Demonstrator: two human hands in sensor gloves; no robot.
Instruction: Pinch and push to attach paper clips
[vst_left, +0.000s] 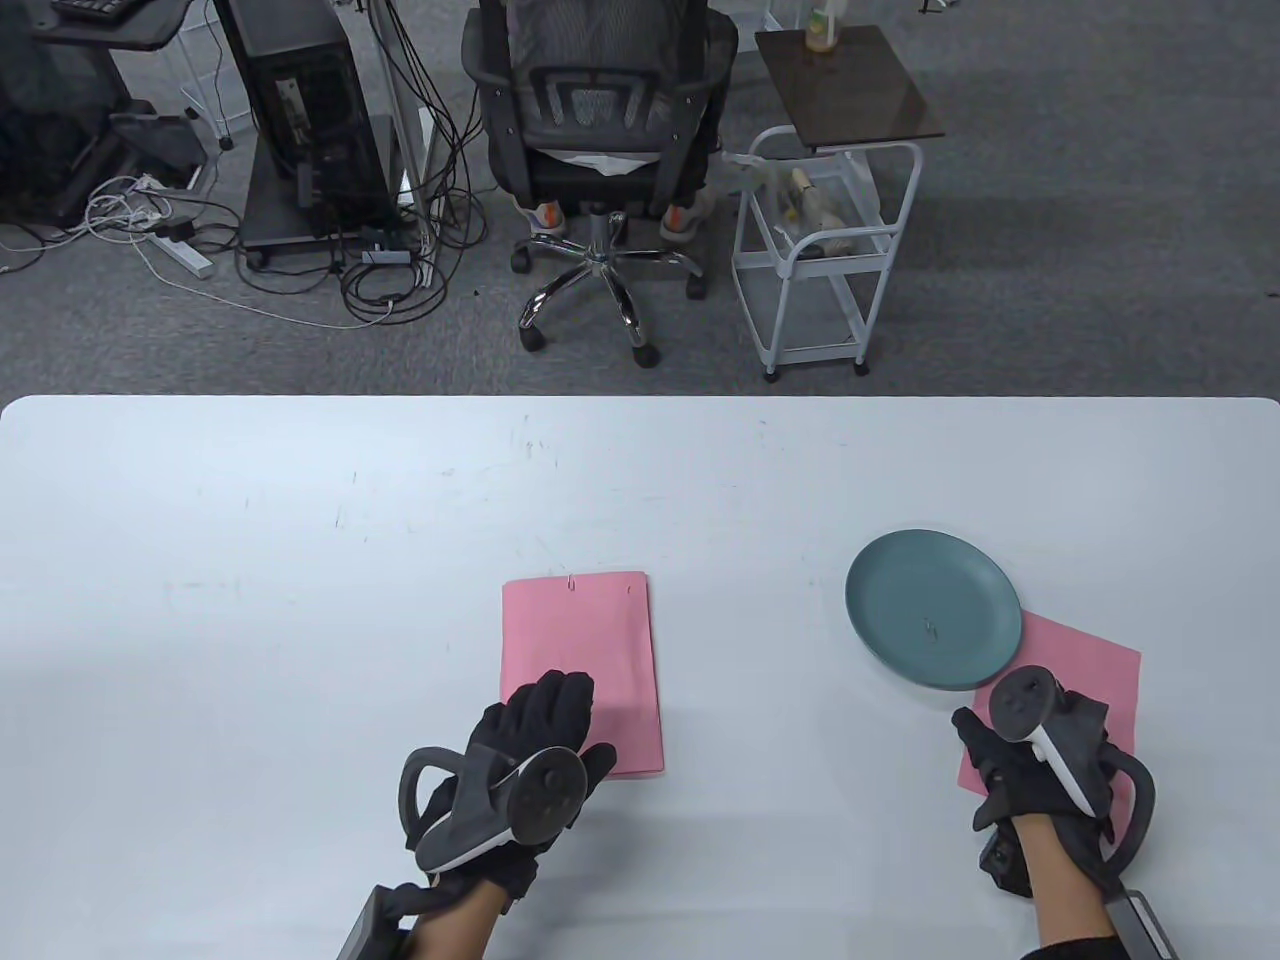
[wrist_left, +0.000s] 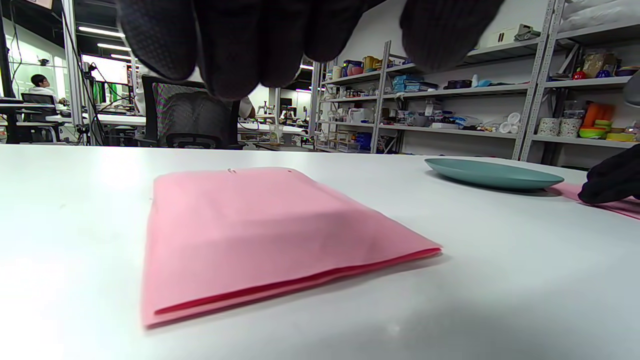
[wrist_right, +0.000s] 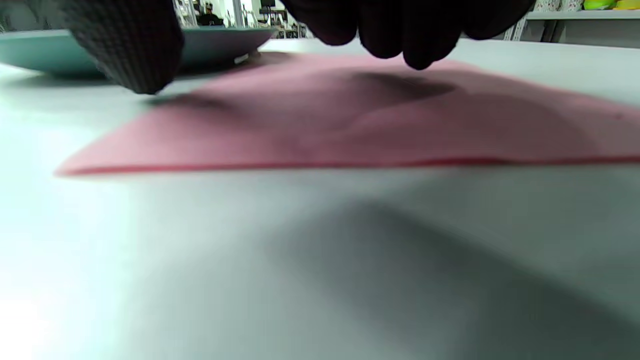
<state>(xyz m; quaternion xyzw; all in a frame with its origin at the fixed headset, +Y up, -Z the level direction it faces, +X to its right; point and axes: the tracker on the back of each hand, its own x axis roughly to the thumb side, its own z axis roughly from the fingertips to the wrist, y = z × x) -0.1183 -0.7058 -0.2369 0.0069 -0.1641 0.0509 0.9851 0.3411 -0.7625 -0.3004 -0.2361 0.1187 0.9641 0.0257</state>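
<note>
A pink paper stack (vst_left: 590, 650) lies at the table's middle, with a paper clip (vst_left: 571, 583) on its far edge and a second small mark near the far right corner. My left hand (vst_left: 562, 716) hovers over the stack's near left corner, fingers spread and empty; in the left wrist view its fingers (wrist_left: 250, 45) hang above the stack (wrist_left: 260, 230). My right hand (vst_left: 1000, 745) sits over a second pink sheet (vst_left: 1095, 670), thumb apart from the fingers, holding nothing. A teal plate (vst_left: 900, 590) overlaps that sheet's far corner and holds a paper clip (vst_left: 931, 629).
The white table (vst_left: 300, 560) ends at a far edge near the grey carpet. Beyond it stand an office chair (vst_left: 600, 150) and a white cart (vst_left: 820, 250). In the right wrist view the plate (wrist_right: 210, 42) lies just past the sheet (wrist_right: 375, 120).
</note>
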